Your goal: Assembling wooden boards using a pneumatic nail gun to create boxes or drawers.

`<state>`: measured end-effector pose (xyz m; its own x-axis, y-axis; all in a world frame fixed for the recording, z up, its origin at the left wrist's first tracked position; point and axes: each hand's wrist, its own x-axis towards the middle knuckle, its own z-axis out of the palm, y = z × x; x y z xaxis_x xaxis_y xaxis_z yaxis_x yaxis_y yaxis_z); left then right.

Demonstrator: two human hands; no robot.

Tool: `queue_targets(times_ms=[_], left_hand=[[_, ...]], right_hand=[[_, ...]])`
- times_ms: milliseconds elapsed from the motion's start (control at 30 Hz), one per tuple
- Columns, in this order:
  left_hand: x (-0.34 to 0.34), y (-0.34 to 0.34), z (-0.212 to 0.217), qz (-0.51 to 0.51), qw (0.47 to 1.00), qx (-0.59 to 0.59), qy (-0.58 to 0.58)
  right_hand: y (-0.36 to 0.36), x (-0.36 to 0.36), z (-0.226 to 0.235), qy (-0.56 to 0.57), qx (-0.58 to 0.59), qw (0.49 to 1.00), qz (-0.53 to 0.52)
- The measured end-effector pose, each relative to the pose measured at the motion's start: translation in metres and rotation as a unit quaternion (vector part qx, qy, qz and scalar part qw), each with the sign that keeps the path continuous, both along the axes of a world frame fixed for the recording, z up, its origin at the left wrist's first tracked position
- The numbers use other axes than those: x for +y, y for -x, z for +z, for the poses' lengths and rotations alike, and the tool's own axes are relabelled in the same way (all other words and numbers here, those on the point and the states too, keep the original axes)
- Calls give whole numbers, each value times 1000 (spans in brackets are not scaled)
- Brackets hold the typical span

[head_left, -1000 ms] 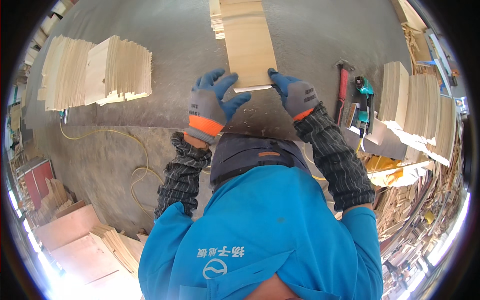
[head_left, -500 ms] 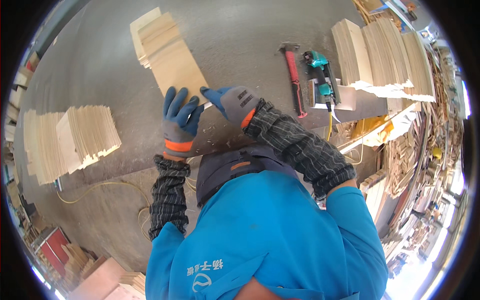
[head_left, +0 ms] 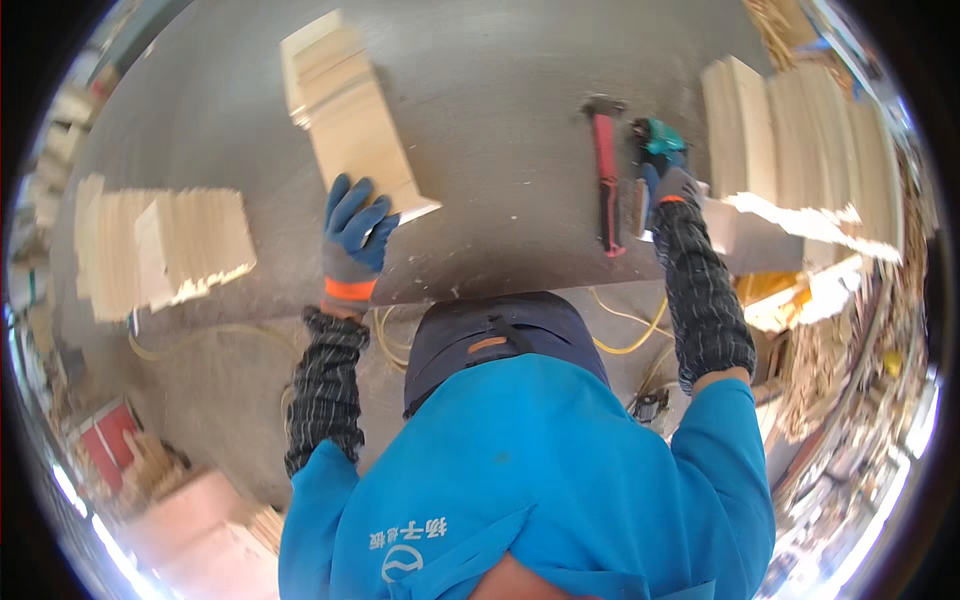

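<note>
My left hand [head_left: 352,235], in a blue-and-grey work glove, rests its outstretched, parted fingers on the near end of a light wooden board [head_left: 370,140]. The board lies at a slant, its far end among a small stack of similar pieces [head_left: 312,60]. A thin, pale strip shows under its near right corner. Over to the right, my right hand [head_left: 675,186] is closed round the handle of a teal and black nail gun [head_left: 658,138]. The hand hides most of the handle and is slightly blurred. Left of the gun lies a hammer [head_left: 607,165] with a red and black handle.
Stacks of thin wooden boards stand at the table's left [head_left: 200,240] and right [head_left: 750,130]. The dark grey table [head_left: 480,200] ends just before my body. A yellow air hose [head_left: 630,345] hangs below its edge. Wood scraps [head_left: 820,370] are piled at the right.
My right hand has left the board's near corner and moved right to the nail gun, closing on it. My left hand stays on the board. The view has shifted slightly.
</note>
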<state>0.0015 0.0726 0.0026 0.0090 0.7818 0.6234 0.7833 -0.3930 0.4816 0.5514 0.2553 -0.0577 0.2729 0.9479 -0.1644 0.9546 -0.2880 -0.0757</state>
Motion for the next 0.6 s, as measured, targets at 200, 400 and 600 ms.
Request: queue_targets(times_ms=[200,400,600], left_hand=[[-3,0,2,36,999,9,28],[-1,-1,2,29,999,14,36],[1,1,2,13,1000,-6,10]], right_hand=[[-27,43,-53,-17,45,998,32],[-68,78,-38,61,42,997,14],[-55,41,107,87,327,938,-78]])
